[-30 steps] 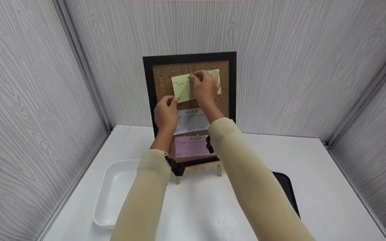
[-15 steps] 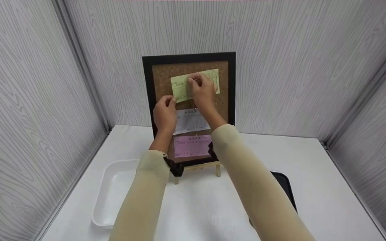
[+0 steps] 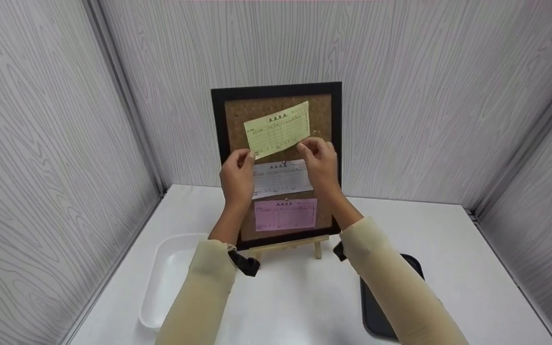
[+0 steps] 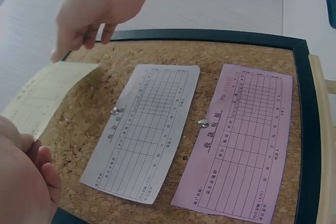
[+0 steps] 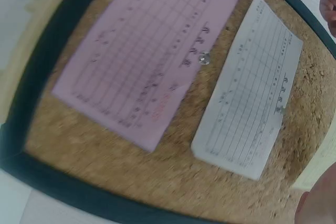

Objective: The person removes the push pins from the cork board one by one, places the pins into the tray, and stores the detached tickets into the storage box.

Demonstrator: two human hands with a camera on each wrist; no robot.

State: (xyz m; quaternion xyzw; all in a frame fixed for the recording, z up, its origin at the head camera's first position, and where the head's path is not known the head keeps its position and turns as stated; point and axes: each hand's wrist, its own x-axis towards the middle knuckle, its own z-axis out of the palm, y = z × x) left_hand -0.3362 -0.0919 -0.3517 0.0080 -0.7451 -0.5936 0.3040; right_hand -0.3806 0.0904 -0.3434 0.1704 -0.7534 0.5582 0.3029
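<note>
A yellow receipt slip point(image 3: 278, 129) is tilted in front of the upper corkboard point(image 3: 324, 112), its right end higher. My left hand point(image 3: 237, 177) pinches its lower left corner between thumb and fingers. At the lower right edge, my right hand point(image 3: 321, 165) has thumb and forefinger together on the paper. The left wrist view shows the yellow slip curving up off the cork. Below it, a white receipt slip point(image 4: 144, 132) and a pink receipt slip point(image 4: 241, 140) are each fixed by a clear push pin point(image 4: 203, 123) at the top edge.
The black-framed board leans on a small wooden easel point(image 3: 318, 250) on the white table point(image 3: 295, 306). A white tray point(image 3: 149, 287) stands at the left, partly behind the left sleeve. To the right, a black tray point(image 3: 372, 316) is partly covered by the right sleeve.
My right hand has moved from the yellow slip's top middle down to its lower right edge. The slip now tilts more. My left hand keeps its corner, and the head view has shifted slightly.
</note>
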